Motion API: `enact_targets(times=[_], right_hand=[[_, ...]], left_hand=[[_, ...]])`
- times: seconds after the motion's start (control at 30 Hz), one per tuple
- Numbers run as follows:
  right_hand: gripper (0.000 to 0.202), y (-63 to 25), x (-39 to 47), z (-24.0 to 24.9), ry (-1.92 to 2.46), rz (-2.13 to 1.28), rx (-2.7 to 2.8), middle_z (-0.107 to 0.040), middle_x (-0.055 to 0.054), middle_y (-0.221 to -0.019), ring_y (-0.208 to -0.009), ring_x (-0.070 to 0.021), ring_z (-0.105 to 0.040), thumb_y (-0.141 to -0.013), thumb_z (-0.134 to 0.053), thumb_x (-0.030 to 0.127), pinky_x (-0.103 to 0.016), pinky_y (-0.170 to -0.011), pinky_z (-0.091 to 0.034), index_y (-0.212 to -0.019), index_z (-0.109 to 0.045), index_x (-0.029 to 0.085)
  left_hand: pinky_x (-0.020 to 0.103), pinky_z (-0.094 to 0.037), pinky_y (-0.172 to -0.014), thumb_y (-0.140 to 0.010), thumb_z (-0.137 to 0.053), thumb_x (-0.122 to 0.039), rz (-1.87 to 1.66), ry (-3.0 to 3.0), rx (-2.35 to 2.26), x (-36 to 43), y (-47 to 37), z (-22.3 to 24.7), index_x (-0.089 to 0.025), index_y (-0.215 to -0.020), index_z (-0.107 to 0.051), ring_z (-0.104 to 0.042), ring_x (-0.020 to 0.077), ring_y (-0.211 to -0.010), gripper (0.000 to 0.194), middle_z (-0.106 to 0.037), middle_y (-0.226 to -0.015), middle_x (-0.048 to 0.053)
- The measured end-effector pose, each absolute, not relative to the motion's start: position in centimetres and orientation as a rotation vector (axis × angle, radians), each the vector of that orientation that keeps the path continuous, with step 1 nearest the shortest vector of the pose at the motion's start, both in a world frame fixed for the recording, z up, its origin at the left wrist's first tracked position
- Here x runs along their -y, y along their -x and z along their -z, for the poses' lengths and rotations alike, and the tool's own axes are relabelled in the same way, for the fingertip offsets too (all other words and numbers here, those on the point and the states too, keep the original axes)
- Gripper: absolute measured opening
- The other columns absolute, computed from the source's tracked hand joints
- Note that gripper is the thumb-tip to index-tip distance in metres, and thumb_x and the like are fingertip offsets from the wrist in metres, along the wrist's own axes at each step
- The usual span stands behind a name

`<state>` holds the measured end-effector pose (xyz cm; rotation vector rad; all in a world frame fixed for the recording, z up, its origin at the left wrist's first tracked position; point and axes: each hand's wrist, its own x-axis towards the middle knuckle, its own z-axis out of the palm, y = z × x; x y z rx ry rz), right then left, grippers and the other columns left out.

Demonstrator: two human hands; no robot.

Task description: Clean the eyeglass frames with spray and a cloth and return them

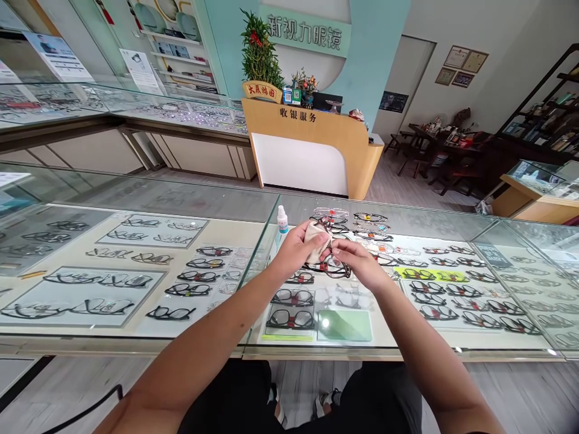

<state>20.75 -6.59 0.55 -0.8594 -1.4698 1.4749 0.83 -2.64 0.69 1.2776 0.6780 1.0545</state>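
One glass display bench [312, 351] spans the working area, its sections presenting rows of displayed frames [292, 318]. A wooden desk [312, 147] stands beyond it, well apart from the hands. In the middle section, a green sheet [346, 326] lies near the bench's front edge, to the right of two displayed frames. Both hands are positioned above this section, over its farther rows. The left hand [302, 246] is partly closed, thumb uppermost, and presses a white cloth [312, 232] to a pair of glasses [330, 243]. The right hand [357, 258] is drawn to a pinch, thumb and fingertips gripping a thin, dark part of the same pair. Governing relation: the pair of glasses is located between the two hands, at the fingertips of both, with the white cloth on the left side and bare frame on the right. Its long axis appears oblique (the frames behind confuse the outline, so the exact angle cannot be told). Neither hand is clearly nearer; both bear on it. The smallest item, a white bottle [283, 220], stands upright beyond the left hand, untouched.
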Motion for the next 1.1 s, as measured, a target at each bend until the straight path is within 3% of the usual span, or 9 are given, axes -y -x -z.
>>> enact_targets(times=[0.2, 0.4, 0.5, 0.63, 0.8, 0.87, 0.97, 1.03, 1.1], right_hand=[[0.032, -21.8, 6.3, -0.9, 0.911, -1.395, 1.515, -0.077, -0.003, -0.093, -0.084, -0.0207, -0.053, -0.096, -0.080, 0.056, -0.035, -0.083, -0.041, -0.092, -0.076, 0.025], [0.034, -21.4, 6.3, -0.8, 0.900, -1.401, 1.482, -0.072, -0.002, -0.091, -0.083, -0.0202, -0.051, -0.095, -0.081, 0.059, -0.035, -0.082, -0.040, -0.092, -0.078, 0.026], [0.040, -20.9, 6.4, -0.7, 0.876, -1.386, 1.547, -0.072, -0.003, -0.095, -0.083, -0.0197, -0.051, -0.095, -0.080, 0.065, -0.035, -0.081, -0.041, -0.093, -0.077, 0.025], [0.046, -20.6, 6.6, -0.8, 0.868, -1.387, 1.601, -0.071, -0.003, -0.093, -0.086, -0.0206, -0.053, -0.095, -0.078, 0.069, -0.034, -0.079, -0.041, -0.090, -0.071, 0.024], [0.043, -21.2, 6.5, -0.9, 0.905, -1.401, 1.543, -0.073, -0.003, -0.091, -0.080, -0.0197, -0.049, -0.093, -0.081, 0.065, -0.034, -0.077, -0.039, -0.088, -0.068, 0.025], [0.038, -21.4, 6.4, -0.7, 0.911, -1.394, 1.500, -0.072, -0.002, -0.089, -0.080, -0.0198, -0.049, -0.094, -0.082, 0.061, -0.035, -0.079, -0.039, -0.089, -0.070, 0.025], [0.033, -21.1, 6.5, -0.4, 0.898, -1.404, 1.443, -0.069, -0.001, -0.086, -0.082, -0.0200, -0.051, -0.095, -0.080, 0.057, -0.035, -0.082, -0.040, -0.088, -0.073, 0.025], [0.034, -20.6, 6.7, -0.3, 0.879, -1.415, 1.438, -0.070, -0.001, -0.089, -0.085, -0.0207, -0.054, -0.097, -0.077, 0.058, -0.035, -0.084, -0.042, -0.090, -0.075, 0.025], [0.036, -20.0, 7.0, -0.3, 0.866, -1.410, 1.468, -0.072, -0.003, -0.094, -0.089, -0.0218, -0.056, -0.099, -0.075, 0.061, -0.036, -0.086, -0.043, -0.091, -0.076, 0.026]], left_hand=[[0.024, -0.039, -0.054, -0.077, -0.086, -0.084, -1.112, -1.251, -0.763, 1.7, -0.4, -0.1, -0.017, -0.090, -0.069, -0.052, 0.0093, -0.057, 0.071, -0.066, -0.070, -0.001], [0.025, -0.050, -0.062, -0.073, -0.101, -0.059, -1.013, -1.216, -0.645, 2.0, -0.2, -0.6, -0.019, -0.115, -0.068, -0.066, 0.0138, -0.068, 0.067, -0.074, -0.085, 0.000], [0.025, -0.049, -0.057, -0.075, -0.101, -0.054, -1.018, -1.238, -0.595, 2.5, -0.6, -0.5, -0.020, -0.106, -0.063, -0.063, 0.0127, -0.061, 0.059, -0.070, -0.075, -0.003], [0.024, -0.042, -0.051, -0.082, -0.090, -0.072, -1.070, -1.240, -0.640, 2.3, -1.0, 0.0, -0.020, -0.093, -0.061, -0.059, 0.0118, -0.054, 0.060, -0.067, -0.067, -0.002], [0.024, -0.047, -0.056, -0.077, -0.085, -0.085, -1.069, -1.232, -0.733, 1.6, -0.2, 0.2, -0.017, -0.091, -0.067, -0.060, 0.0112, -0.058, 0.072, -0.069, -0.071, 0.000], [0.024, -0.046, -0.057, -0.074, -0.090, -0.082, -1.053, -1.234, -0.726, 1.6, 0.0, 0.0, -0.017, -0.096, -0.069, -0.059, 0.0109, -0.061, 0.072, -0.070, -0.075, 0.000], [0.024, -0.047, -0.058, -0.072, -0.100, -0.065, -1.035, -1.239, -0.671, 2.2, -0.4, -0.3, -0.019, -0.107, -0.066, -0.061, 0.0121, -0.064, 0.067, -0.071, -0.078, -0.001], [0.024, -0.047, -0.058, -0.075, -0.101, -0.056, -1.052, -1.254, -0.629, 2.8, -0.9, -0.4, -0.021, -0.106, -0.062, -0.060, 0.0120, -0.062, 0.061, -0.068, -0.074, -0.004], [0.024, -0.046, -0.056, -0.078, -0.099, -0.057, -1.102, -1.261, -0.613, 3.2, -1.4, -0.4, -0.022, -0.100, -0.059, -0.056, 0.0108, -0.057, 0.057, -0.064, -0.069, -0.006]])
